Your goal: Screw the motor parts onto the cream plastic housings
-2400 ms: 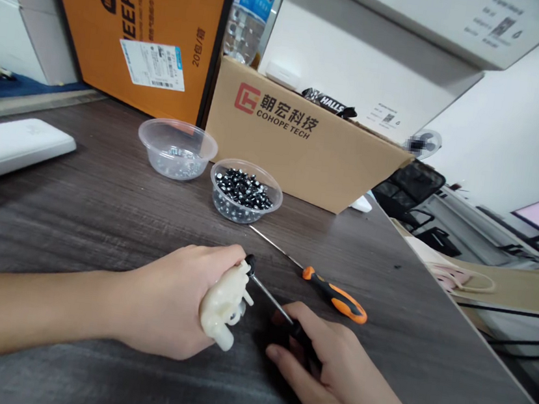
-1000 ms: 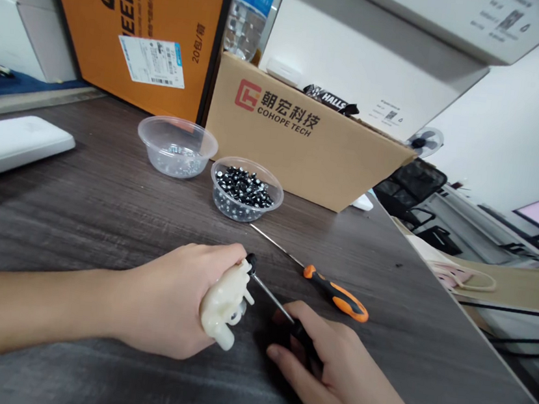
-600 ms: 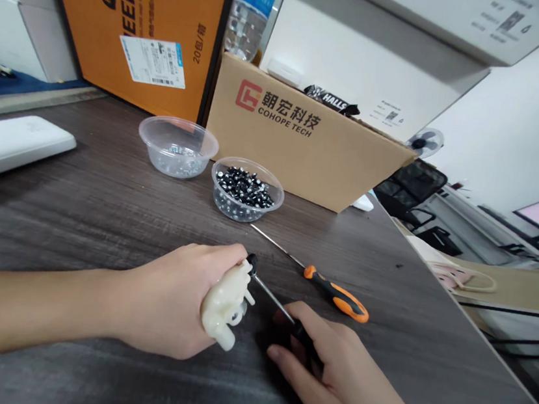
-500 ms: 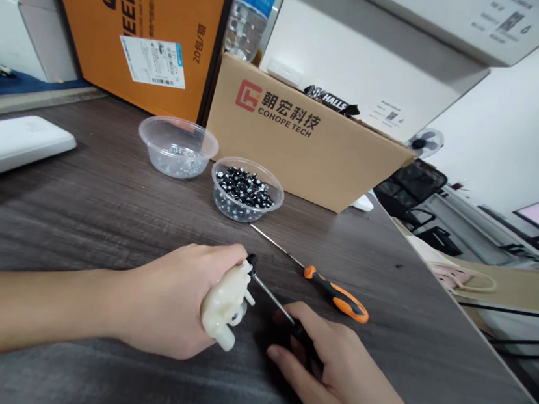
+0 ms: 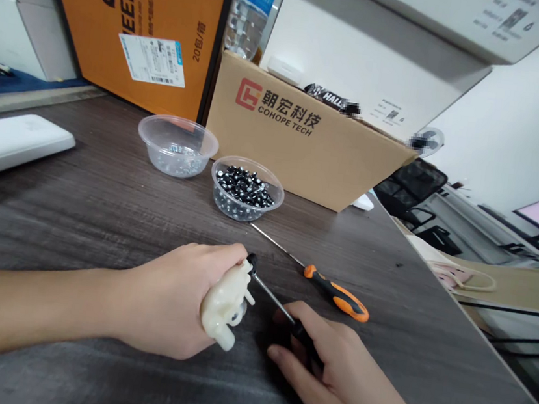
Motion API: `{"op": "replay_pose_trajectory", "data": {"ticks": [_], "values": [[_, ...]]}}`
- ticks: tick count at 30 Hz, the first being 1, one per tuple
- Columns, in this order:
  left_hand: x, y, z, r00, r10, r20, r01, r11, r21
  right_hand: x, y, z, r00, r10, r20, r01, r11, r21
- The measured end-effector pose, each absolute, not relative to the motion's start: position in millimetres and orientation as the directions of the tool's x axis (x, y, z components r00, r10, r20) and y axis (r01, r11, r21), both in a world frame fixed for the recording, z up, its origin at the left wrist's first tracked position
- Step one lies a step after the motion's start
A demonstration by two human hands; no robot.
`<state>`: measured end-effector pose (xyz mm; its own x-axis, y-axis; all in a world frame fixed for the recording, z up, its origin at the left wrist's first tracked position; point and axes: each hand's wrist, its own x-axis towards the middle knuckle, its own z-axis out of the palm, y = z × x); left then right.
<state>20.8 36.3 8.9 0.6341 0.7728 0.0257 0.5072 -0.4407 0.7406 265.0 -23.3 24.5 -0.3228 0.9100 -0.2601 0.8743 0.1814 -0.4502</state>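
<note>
My left hand (image 5: 178, 302) is wrapped around a cream plastic part (image 5: 225, 305) with several short stubs, held above the table. A small black piece (image 5: 251, 264) sits at the upper edge of that part. In my right hand (image 5: 328, 360) is a screwdriver (image 5: 277, 302) with a dark handle, gripped between thumb and fingers. Its metal shaft slants up and left, and its tip reaches the black piece. Whether the tip sits in a screw cannot be made out. My palm hides most of the cream part's far side.
A clear bowl (image 5: 273, 204) of black-headed screws and a clear bowl (image 5: 150, 151) of small silvery pieces stand before a cardboard box (image 5: 276, 150). An orange-and-black screwdriver (image 5: 337, 294) lies on the dark table (image 5: 75, 217). A white oblong object (image 5: 16, 144) lies left.
</note>
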Motion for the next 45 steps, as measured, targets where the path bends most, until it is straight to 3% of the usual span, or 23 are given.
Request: {"op": "replay_pose_trajectory", "data": {"ticks": [45], "values": [[20.1,36.8,10.1,0.638,0.770,0.000,0.507,-0.420,0.753,263.9,-23.1,27.4,-0.320,0.907,-0.274,0.873,0.170,-0.457]]}}
